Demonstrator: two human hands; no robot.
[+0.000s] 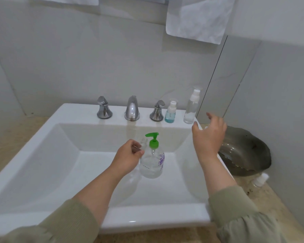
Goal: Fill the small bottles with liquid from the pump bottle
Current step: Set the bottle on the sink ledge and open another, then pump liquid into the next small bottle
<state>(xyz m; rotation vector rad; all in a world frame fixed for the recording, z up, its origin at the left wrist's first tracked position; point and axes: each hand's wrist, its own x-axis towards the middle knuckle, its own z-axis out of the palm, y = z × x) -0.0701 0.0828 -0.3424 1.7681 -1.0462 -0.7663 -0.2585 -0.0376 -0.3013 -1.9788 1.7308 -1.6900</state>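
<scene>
Head view: our left hand (pixel 128 156) pinches a small clear bottle (pixel 143 141) beside the pump bottle (pixel 152 164), likely to catch liquid, while our right hand (pixel 209 135), fingers loose, reaches far right.

The left hand (pixel 128 157) was held forward at centre, back upward and fingers curled. Its thumb and forefinger apparently pinched a small clear bottle (pixel 144 142), though blur made this hard to tell. The right hand (pixel 210 137) reached forward and rightward, palm down, fingers spread and loosely bent, holding nothing. Both forearms were bare, with olive sleeves (pixel 60 223) ending near the elbows.
</scene>
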